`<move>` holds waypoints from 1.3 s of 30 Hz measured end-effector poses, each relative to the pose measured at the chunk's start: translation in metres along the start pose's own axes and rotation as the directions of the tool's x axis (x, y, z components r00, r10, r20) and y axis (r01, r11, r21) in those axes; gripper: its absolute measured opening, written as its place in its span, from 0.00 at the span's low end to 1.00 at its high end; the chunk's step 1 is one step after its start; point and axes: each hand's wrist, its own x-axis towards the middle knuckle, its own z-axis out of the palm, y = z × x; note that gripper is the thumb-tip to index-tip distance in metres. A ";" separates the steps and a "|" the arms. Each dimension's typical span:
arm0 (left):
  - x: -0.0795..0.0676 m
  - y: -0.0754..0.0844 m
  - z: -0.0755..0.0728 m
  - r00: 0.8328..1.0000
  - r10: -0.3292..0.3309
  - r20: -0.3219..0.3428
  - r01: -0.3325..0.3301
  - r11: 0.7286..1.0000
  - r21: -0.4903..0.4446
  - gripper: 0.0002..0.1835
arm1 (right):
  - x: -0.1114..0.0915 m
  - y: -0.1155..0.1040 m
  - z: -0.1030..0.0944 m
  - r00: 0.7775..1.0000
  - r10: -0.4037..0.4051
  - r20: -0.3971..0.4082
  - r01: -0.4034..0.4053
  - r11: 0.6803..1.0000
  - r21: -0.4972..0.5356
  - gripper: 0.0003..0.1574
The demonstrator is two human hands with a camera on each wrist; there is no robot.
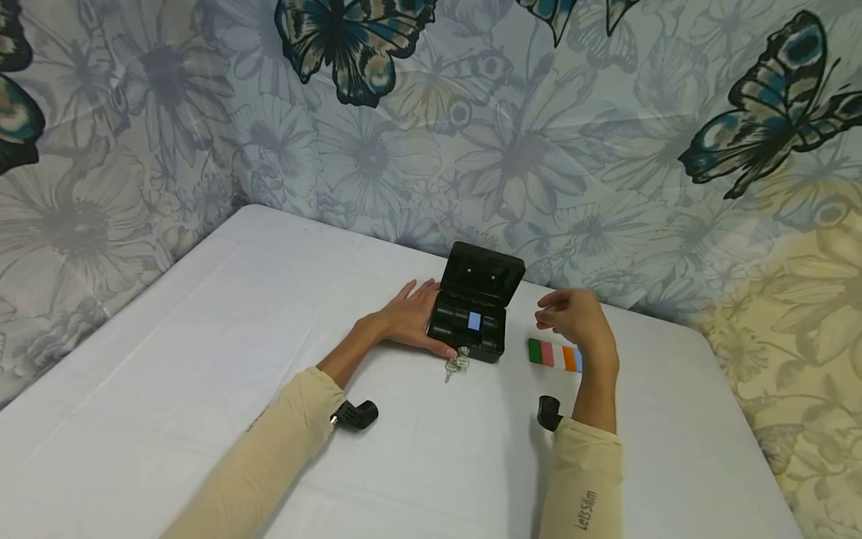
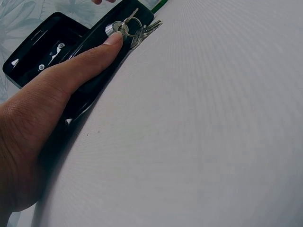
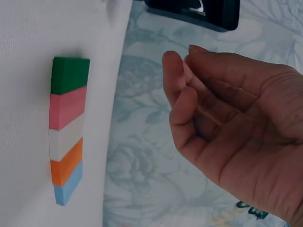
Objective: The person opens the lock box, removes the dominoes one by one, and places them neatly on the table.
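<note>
A black cash box stands with its lid raised, and a light blue block lies inside. My left hand rests against the box's left end, fingers straight and spread, thumb along the front beside the lock. Keys on a ring hang from that lock. To the right of the box my right hand hovers with loosely bent fingers and nothing between them. Under it lies a row of coloured blocks: green, pink, white, orange and blue. In the head view, my wrist hides the row's right end.
A white cloth covers the table. Behind it hangs a fabric backdrop with flowers and butterflies, close to the box's raised lid. Black wrist cameras stick out from the left sleeve and the right sleeve.
</note>
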 end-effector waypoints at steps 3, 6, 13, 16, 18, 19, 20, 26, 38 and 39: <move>0.000 0.000 0.000 1.000 -0.003 0.003 0.003 1.000 -0.001 0.67 | 0.001 -0.006 0.005 1.000 -0.012 -0.002 0.012 1.000 0.005 0.21; -0.001 0.000 0.000 1.000 -0.003 0.006 0.003 1.000 -0.004 0.68 | 0.003 -0.013 0.011 1.000 -0.027 -0.008 0.027 1.000 0.002 0.20; -0.001 0.001 -0.002 1.000 -0.005 0.018 0.005 1.000 -0.005 0.68 | 0.007 -0.023 0.024 0.999 -0.043 -0.009 0.044 0.999 0.011 0.16; -0.001 0.002 -0.002 1.000 -0.002 0.018 0.002 1.000 -0.005 0.67 | 0.009 -0.027 0.028 0.999 -0.046 -0.001 0.046 0.999 0.016 0.17; -0.001 0.002 -0.003 1.000 -0.001 0.017 0.001 1.000 -0.009 0.67 | 0.010 -0.028 0.030 0.998 -0.055 0.002 0.055 0.998 0.017 0.17; -0.001 0.002 -0.003 1.000 0.000 0.015 0.000 1.000 -0.008 0.67 | 0.010 -0.028 0.031 0.998 -0.058 0.004 0.058 0.998 0.015 0.17; -0.001 0.001 -0.003 1.000 0.001 0.015 -0.001 1.000 -0.005 0.67 | 0.011 -0.029 0.032 0.998 -0.067 0.004 0.067 0.998 0.010 0.17; 0.000 0.000 -0.001 1.000 -0.003 0.007 0.003 1.000 -0.010 0.68 | 0.015 -0.034 0.042 0.992 -0.120 0.028 0.121 0.991 -0.054 0.18; -0.001 0.000 -0.001 1.000 -0.009 0.020 0.009 1.000 -0.017 0.67 | 0.023 -0.041 0.066 0.994 -0.109 0.014 0.109 0.972 -0.207 0.15; -0.001 0.000 -0.001 1.000 -0.009 0.019 0.009 1.000 -0.015 0.67 | 0.024 -0.042 0.068 0.995 -0.098 0.014 0.099 0.971 -0.218 0.15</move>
